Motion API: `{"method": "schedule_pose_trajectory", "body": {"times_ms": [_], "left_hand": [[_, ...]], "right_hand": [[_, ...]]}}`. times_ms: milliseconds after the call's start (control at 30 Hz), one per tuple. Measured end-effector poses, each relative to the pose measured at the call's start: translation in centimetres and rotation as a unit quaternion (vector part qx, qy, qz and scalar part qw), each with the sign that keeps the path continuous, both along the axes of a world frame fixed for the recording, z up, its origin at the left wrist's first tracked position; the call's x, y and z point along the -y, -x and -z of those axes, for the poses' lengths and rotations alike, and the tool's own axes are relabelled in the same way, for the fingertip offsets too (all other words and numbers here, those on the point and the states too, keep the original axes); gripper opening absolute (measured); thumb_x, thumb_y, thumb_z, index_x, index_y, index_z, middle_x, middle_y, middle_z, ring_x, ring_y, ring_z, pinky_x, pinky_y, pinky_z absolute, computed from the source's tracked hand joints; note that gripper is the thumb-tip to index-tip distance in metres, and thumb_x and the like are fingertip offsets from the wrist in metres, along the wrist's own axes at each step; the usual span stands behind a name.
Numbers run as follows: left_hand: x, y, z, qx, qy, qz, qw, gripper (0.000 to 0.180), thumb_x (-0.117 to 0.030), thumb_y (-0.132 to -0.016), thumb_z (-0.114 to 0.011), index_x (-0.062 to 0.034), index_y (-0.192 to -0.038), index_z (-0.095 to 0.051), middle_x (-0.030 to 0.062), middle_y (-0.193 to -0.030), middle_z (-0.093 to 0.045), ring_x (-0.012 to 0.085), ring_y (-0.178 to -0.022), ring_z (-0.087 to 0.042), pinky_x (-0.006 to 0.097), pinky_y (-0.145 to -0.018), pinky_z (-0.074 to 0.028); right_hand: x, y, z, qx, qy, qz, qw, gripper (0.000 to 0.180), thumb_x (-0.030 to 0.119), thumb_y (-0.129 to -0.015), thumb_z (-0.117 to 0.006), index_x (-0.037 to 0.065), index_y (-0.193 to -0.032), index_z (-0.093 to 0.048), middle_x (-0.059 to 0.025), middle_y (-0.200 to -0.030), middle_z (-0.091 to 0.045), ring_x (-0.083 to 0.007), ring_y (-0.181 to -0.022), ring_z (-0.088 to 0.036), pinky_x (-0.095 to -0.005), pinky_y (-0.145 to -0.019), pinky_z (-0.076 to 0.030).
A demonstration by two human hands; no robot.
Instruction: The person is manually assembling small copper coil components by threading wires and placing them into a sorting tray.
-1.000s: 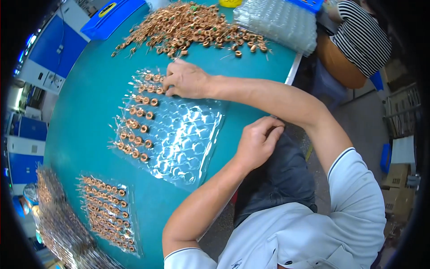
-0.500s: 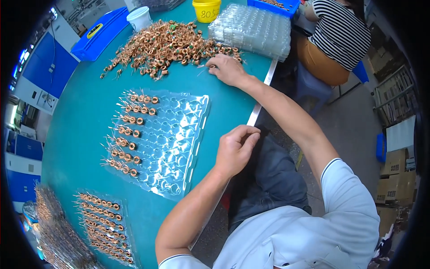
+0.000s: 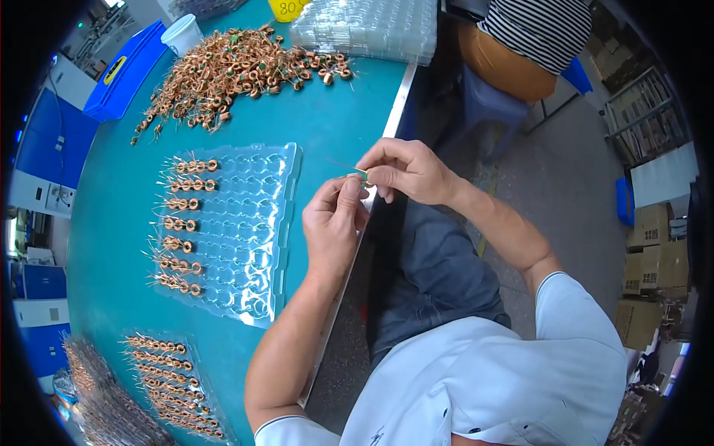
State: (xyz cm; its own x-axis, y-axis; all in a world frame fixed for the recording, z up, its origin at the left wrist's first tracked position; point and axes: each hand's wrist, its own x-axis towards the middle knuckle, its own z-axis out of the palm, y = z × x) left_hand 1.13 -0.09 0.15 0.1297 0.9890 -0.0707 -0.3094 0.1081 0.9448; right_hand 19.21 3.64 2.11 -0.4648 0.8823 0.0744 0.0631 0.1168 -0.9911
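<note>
Both hands meet over the table's right edge around one small wire-wound ring coil (image 3: 365, 177), with a bit of green on it and thin leads sticking out. My right hand (image 3: 409, 171) pinches the coil between thumb and forefinger. My left hand (image 3: 336, 219) is closed at the coil's near side, its thumb and fingertips pressed together by the leads; the fingers partly hide the coil. Left of my hands lies a clear plastic tray (image 3: 249, 223) with rows of copper coils (image 3: 178, 224) in its left pockets. Farther off spreads a heap of loose copper coils (image 3: 238, 70).
A stack of clear trays (image 3: 364, 30) stands at the far right table corner, beside a yellow tub (image 3: 288, 9). A white bucket (image 3: 182, 35) and blue bin (image 3: 125, 70) are far left. Another filled tray (image 3: 175, 383) lies near left. A person in stripes (image 3: 539, 33) sits beyond.
My right hand has come back from the coil heap to my left hand, and a coil is now between them. The view has shifted, so the table things appear farther left and higher.
</note>
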Motion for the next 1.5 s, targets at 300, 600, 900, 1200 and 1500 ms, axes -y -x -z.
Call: {"method": "schedule_pose_trajectory", "body": {"times_ms": [300,600,900,1200,1500], "left_hand": [[0.4,0.3,-0.4,0.065,0.045,0.028,0.996,0.021,-0.018,-0.097,-0.062,0.0011,-0.093,-0.068,0.0030,-0.072,-0.061,0.0063,-0.052,-0.048,0.020,-0.045,-0.034],[0.4,-0.2,0.2,-0.068,-0.129,-0.066,0.987,0.029,-0.019,-0.094,-0.067,-0.0027,-0.116,-0.060,0.0037,-0.094,-0.055,0.0068,-0.080,-0.052,0.021,-0.063,-0.045],[0.3,0.7,1.1,-0.106,-0.198,-0.086,0.971,0.014,-0.014,-0.091,-0.068,-0.0012,-0.088,-0.073,0.0074,-0.097,-0.055,0.0156,-0.097,-0.051,0.026,-0.083,-0.043],[-0.3,0.4,1.2,-0.074,-0.139,-0.121,0.980,0.018,-0.014,-0.095,-0.064,-0.0005,-0.106,-0.068,0.0071,-0.108,-0.056,0.0151,-0.094,-0.053,0.026,-0.080,-0.046],[0.4,-1.3,0.3,-0.284,-0.368,-0.033,0.885,0.052,-0.012,-0.077,-0.080,-0.0039,-0.124,-0.058,0.0155,-0.116,-0.058,0.0271,-0.101,-0.060,0.035,-0.079,-0.051]], "right_hand": [[2.0,-0.3,1.1,0.075,-0.212,0.085,0.971,0.020,0.004,-0.085,-0.073,-0.001,-0.103,-0.066,-0.0068,-0.088,-0.066,-0.0097,-0.073,-0.063,-0.0235,-0.062,-0.051],[2.5,-0.1,0.6,0.109,-0.279,0.108,0.948,0.019,0.001,-0.079,-0.075,0.000,-0.096,-0.067,-0.0086,-0.085,-0.066,-0.0147,-0.074,-0.065,-0.0261,-0.063,-0.052],[3.3,0.8,0.6,0.132,-0.245,0.122,0.953,0.015,0.005,-0.078,-0.076,0.000,-0.090,-0.068,-0.0095,-0.078,-0.068,-0.0168,-0.068,-0.066,-0.0278,-0.060,-0.052],[3.5,-1.9,1.1,-0.054,0.008,0.197,0.979,0.014,0.009,-0.089,-0.068,-0.002,-0.098,-0.065,-0.0051,-0.076,-0.065,-0.0092,-0.061,-0.061,-0.0227,-0.053,-0.049],[5.0,-4.5,1.9,-0.251,0.238,0.206,0.915,0.042,0.040,-0.099,-0.054,0.002,-0.089,-0.067,-0.0011,-0.063,-0.060,-0.0080,-0.048,-0.055,-0.0207,-0.043,-0.044]]}}
